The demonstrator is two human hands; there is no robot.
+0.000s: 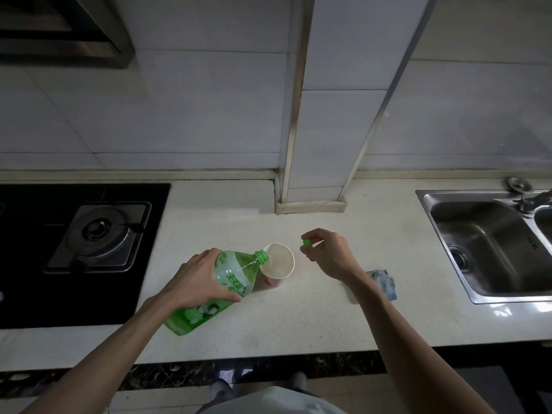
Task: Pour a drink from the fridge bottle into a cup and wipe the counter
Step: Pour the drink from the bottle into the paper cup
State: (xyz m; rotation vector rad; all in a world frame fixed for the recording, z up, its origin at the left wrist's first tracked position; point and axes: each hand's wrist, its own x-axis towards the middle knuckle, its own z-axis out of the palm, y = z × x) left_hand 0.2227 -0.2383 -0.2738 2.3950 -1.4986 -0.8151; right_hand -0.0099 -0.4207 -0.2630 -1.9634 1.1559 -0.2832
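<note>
Green bottle tilted in left hand, right hand pinching cap

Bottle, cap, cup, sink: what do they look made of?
Bottle: thin green-tinted plastic, glossy; see-through wall with a printed label.
Cap: opaque green plastic, probably; too small to show finish.
Cup: likely paper, matte white inside with a thin rolled rim; possibly coated.
Sink: stainless steel by its look, brushed grey with soft reflections.
</note>
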